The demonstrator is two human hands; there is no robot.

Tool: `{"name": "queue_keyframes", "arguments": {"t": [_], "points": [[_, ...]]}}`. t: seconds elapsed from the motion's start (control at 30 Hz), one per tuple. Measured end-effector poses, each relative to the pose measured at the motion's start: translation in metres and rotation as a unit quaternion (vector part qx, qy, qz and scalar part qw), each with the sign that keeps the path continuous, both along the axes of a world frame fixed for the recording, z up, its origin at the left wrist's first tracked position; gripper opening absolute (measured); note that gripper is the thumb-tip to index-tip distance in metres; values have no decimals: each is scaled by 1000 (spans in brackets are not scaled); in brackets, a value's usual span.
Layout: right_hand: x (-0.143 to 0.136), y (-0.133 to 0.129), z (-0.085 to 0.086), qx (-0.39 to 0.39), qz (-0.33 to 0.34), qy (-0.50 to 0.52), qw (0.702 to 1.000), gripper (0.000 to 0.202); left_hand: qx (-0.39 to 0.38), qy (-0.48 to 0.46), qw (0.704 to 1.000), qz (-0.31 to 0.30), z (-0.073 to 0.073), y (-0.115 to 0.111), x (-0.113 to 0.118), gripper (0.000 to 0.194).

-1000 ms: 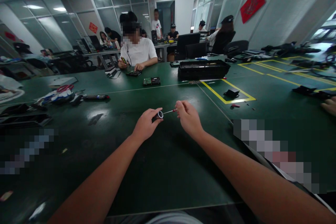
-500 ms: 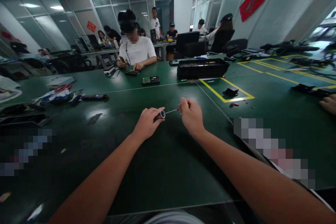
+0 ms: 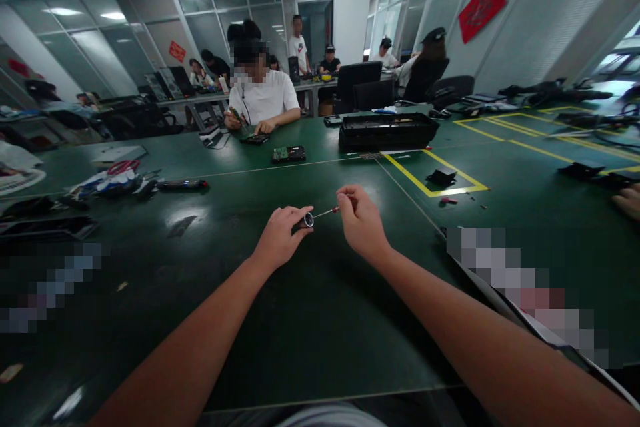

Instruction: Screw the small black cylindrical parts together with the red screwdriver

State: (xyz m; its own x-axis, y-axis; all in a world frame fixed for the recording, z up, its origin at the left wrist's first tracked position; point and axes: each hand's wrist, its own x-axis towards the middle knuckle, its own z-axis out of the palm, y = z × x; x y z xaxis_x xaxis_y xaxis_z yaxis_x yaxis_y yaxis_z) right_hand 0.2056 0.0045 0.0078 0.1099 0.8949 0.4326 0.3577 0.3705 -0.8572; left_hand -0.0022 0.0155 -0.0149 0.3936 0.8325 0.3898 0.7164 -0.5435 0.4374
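My left hand [image 3: 281, 235] grips a small dark cylindrical part [image 3: 309, 220] with a pale ring at its open end, which faces right. A thin screwdriver [image 3: 325, 213] with a red handle end is pinched in the fingers of my right hand [image 3: 361, 217]. Its metal shaft points left, and the tip meets the ringed end or lies just inside it; the exact contact is too small to tell. Both hands are over the middle of the green table [image 3: 310, 320].
Beyond my hands lie a green circuit board part [image 3: 289, 154] and a long black tray [image 3: 387, 131]. A black bracket [image 3: 441, 177] sits within yellow tape. Tools and gloves [image 3: 113, 181] lie at left. A person in white [image 3: 265, 95] works across the table.
The fingers of my right hand have shifted slightly on the screwdriver, and more of its red end shows. My left hand stays nearly where it was.
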Motion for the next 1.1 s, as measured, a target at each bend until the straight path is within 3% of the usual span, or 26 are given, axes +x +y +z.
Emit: {"name": "queue_keyframes", "arguments": {"t": [0.1,0.3,0.5,0.67,0.83,0.93,1.0,1.1], "points": [[1,-1,2,-7,17,-11,1000,20,-5,-4,1000,3,-2,0,-1,46],[0,-5,8,-15,-6,-79,997,35,-9,-2,1000,13,-3,1,-1,46],[-4,-6,6,-26,29,-41,998,26,-20,-15,999,25,-1,2,-3,46],[-4,-6,5,-36,15,-37,999,26,-14,-4,1000,11,-2,3,-2,46],[-6,-1,-1,-13,20,72,997,20,-21,-4,1000,12,1,-1,0,46],[-6,10,-10,-49,18,189,981,26,0,-2,1000,-14,5,-2,3,48],[-4,17,-16,-102,-29,263,959,28,16,11,1000,-19,7,-1,4,48],[0,22,-20,-113,-97,251,956,25,0,47,999,2,8,2,4,46]]}}
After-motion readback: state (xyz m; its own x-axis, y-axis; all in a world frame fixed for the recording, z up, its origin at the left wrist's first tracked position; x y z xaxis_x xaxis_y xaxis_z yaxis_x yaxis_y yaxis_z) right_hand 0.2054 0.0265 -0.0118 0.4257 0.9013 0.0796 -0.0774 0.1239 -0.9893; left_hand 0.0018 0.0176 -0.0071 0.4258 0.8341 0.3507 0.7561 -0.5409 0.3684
